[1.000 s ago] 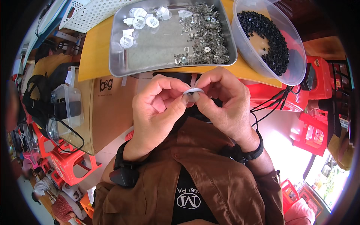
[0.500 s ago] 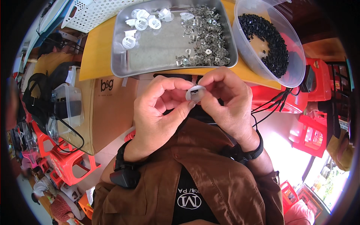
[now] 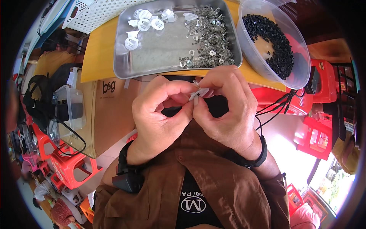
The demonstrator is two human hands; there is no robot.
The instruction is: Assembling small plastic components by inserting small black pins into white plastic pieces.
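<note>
Both hands pinch one small round white plastic part (image 3: 199,92) just in front of the tray's near edge. My left hand (image 3: 160,110) grips its left side between thumb and fingertips. My right hand (image 3: 228,110) has its thumb and fingers closed on the right side. The part is tilted nearly edge-on, with a dark spot on it and a small clear piece sticking up at its top. Fingertips hide much of it. Beyond, a metal tray (image 3: 152,71) holds several similar white round parts (image 3: 144,24) at left and a heap of small clear plastic pieces (image 3: 213,42) at right.
A clear round tub (image 3: 301,72) of tiny black pieces (image 3: 280,57) stands right of the tray on the yellow table (image 3: 97,57). A white perforated basket (image 3: 91,15) is at far left. A cardboard box (image 3: 110,114), red stools (image 3: 72,164) and black cables (image 3: 280,103) are around.
The white part has turned from facing up to nearly edge-on. My right hand has shifted slightly left, its thumb now under the part near the left thumb.
</note>
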